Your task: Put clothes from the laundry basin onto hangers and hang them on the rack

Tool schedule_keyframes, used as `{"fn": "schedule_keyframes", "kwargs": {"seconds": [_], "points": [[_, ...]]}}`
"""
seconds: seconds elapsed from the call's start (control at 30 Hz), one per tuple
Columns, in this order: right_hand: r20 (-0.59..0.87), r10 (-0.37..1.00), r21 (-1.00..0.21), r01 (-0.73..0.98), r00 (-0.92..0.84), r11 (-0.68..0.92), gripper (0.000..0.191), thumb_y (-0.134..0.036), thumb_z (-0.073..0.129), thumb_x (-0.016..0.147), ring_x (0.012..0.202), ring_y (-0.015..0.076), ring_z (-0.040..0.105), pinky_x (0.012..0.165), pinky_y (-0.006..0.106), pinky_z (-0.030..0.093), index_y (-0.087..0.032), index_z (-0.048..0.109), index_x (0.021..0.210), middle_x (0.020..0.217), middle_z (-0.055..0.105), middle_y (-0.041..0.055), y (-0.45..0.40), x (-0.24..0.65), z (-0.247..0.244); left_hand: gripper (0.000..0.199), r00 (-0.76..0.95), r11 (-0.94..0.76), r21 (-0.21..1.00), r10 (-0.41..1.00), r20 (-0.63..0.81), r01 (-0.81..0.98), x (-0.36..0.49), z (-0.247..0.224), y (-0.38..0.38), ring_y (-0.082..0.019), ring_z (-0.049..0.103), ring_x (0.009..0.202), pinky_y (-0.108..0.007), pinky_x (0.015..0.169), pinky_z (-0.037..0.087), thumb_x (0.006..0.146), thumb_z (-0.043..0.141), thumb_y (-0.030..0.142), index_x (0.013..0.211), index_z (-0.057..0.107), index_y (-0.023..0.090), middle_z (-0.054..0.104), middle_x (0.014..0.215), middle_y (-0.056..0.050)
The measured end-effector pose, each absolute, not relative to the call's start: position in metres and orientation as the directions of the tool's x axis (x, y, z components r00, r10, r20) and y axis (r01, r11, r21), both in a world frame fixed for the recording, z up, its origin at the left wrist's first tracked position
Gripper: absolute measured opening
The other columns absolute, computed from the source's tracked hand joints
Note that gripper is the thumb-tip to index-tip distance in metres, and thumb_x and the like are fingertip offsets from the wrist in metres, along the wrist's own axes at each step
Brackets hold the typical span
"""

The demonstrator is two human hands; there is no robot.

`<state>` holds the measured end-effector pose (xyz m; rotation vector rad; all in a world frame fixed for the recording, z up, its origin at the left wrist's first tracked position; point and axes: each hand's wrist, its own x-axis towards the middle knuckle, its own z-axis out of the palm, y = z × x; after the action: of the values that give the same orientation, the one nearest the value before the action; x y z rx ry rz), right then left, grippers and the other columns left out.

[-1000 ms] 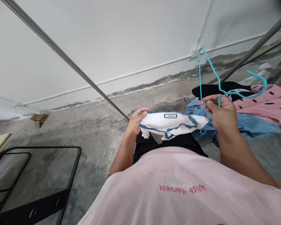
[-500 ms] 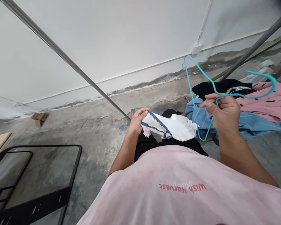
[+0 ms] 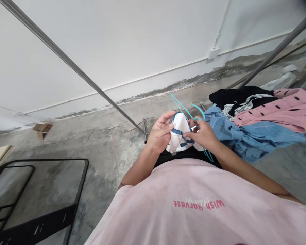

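Close in front of my body is a small white garment with blue trim (image 3: 180, 126), bunched up; its exact kind I cannot make out. My left hand (image 3: 161, 133) is closed on its left side, thumb on the blue edge. My right hand (image 3: 203, 135) pinches the opposite edge between thumb and fingers. In that same right hand is a turquoise clothes hanger (image 3: 199, 108), its hook curving above the fingers. Part of the hanger is hidden behind the garment and the hand, and its lower end shows beneath my right wrist.
Right of my hands lies a pile with a blue garment (image 3: 275, 134), a pink garment with black marks (image 3: 283, 107) and a black one (image 3: 242, 93). Metal poles (image 3: 73, 66) slant on both sides. A black metal frame (image 3: 85, 166) and cardboard box (image 3: 43, 130) stand left on concrete.
My right hand has brought the hanger left and down to the white garment and now grips the garment's edge too. My left hand has shifted slightly right, and the garment is bunched.
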<state>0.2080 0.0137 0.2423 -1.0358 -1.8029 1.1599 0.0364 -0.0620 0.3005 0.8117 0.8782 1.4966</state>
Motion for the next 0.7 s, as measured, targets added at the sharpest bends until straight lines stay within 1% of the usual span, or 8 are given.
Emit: {"fn": "schedule_keyframes", "kwargs": {"seconds": [0.1,0.17,0.23,0.37,0.47,0.57,0.63,0.7], "points": [[0.199,0.934,-0.933,0.232,-0.297,0.273,0.032,-0.034,0.070,0.068,0.072,0.0128,0.053,0.069,0.027,0.044,-0.018,0.043,0.072,0.081,0.058,0.0017,0.020,0.210,0.238,0.040,-0.128,-0.091,0.831,0.991,0.023,-0.549,0.036,0.302,-0.064,-0.016,0.067,0.096,-0.028,0.086,0.050,0.066,0.083,0.024,0.104,0.070,0.024,0.072,0.106,-0.001],[0.176,0.942,-0.961,0.156,-0.285,0.227,0.032,-0.034,0.071,0.067,0.077,0.0146,0.056,0.072,0.028,0.046,-0.018,0.043,0.073,0.082,0.059,0.0021,0.025,0.215,0.237,0.035,-0.189,-0.116,0.787,0.982,-0.001,-0.607,0.029,0.300,-0.063,-0.012,0.066,0.083,-0.023,0.079,0.050,0.064,0.083,0.018,0.097,0.072,0.022,0.073,0.094,0.000],[0.137,0.946,-0.983,0.079,-0.292,0.167,0.034,-0.034,0.073,0.064,0.078,0.0153,0.057,0.072,0.028,0.047,-0.018,0.045,0.073,0.083,0.060,0.0024,0.030,0.221,0.235,0.030,-0.243,-0.125,0.758,0.969,-0.045,-0.640,0.022,0.297,-0.061,-0.010,0.065,0.075,-0.021,0.074,0.049,0.063,0.080,0.013,0.091,0.072,0.020,0.073,0.086,0.002],[0.121,0.956,-0.992,0.001,-0.268,0.126,0.030,-0.031,0.075,0.062,0.079,0.0150,0.058,0.074,0.028,0.049,-0.018,0.051,0.072,0.080,0.059,0.0020,0.036,0.229,0.232,0.025,-0.292,-0.108,0.735,0.948,-0.126,-0.670,0.010,0.291,-0.058,-0.010,0.064,0.072,-0.022,0.072,0.048,0.066,0.072,0.008,0.088,0.069,0.019,0.072,0.080,0.002],[0.115,0.960,-0.992,-0.076,-0.255,0.099,0.033,-0.031,0.079,0.060,0.079,0.0145,0.058,0.074,0.028,0.049,-0.019,0.051,0.073,0.080,0.059,0.0011,0.037,0.231,0.233,0.023,-0.294,-0.093,0.739,0.945,-0.147,-0.667,0.006,0.287,-0.057,-0.010,0.063,0.070,-0.022,0.071,0.047,0.065,0.068,0.007,0.084,0.067,0.019,0.070,0.078,0.002],[0.097,0.963,-0.983,-0.173,-0.251,0.054,0.039,-0.032,0.082,0.057,0.077,0.0135,0.058,0.070,0.026,0.050,-0.019,0.050,0.074,0.081,0.060,0.0002,0.036,0.231,0.239,0.025,-0.240,-0.046,0.772,0.961,-0.140,-0.634,0.004,0.283,-0.057,-0.012,0.062,0.070,-0.024,0.070,0.046,0.062,0.064,0.010,0.087,0.066,0.017,0.068,0.078,0.000],[0.082,0.964,-0.975,-0.222,-0.253,0.024,0.041,-0.030,0.084,0.055,0.073,0.0119,0.057,0.066,0.024,0.049,-0.019,0.049,0.074,0.079,0.059,-0.0005,0.035,0.231,0.242,0.028,-0.174,0.002,0.806,0.976,-0.131,-0.592,0.002,0.280,-0.058,-0.014,0.062,0.070,-0.025,0.069,0.046,0.064,0.067,0.019,0.091,0.067,0.016,0.068,0.078,-0.001],[0.065,0.962,-0.967,-0.254,-0.265,-0.004,0.043,-0.028,0.085,0.053,0.069,0.0105,0.056,0.063,0.022,0.048,-0.018,0.049,0.073,0.076,0.058,-0.0011,0.035,0.232,0.245,0.036,-0.120,0.025,0.878,0.988,-0.093,-0.478,0.000,0.277,-0.057,-0.015,0.062,0.072,-0.025,0.068,0.045,0.066,0.074,0.031,0.099,0.068,0.016,0.068,0.082,-0.002]]}}
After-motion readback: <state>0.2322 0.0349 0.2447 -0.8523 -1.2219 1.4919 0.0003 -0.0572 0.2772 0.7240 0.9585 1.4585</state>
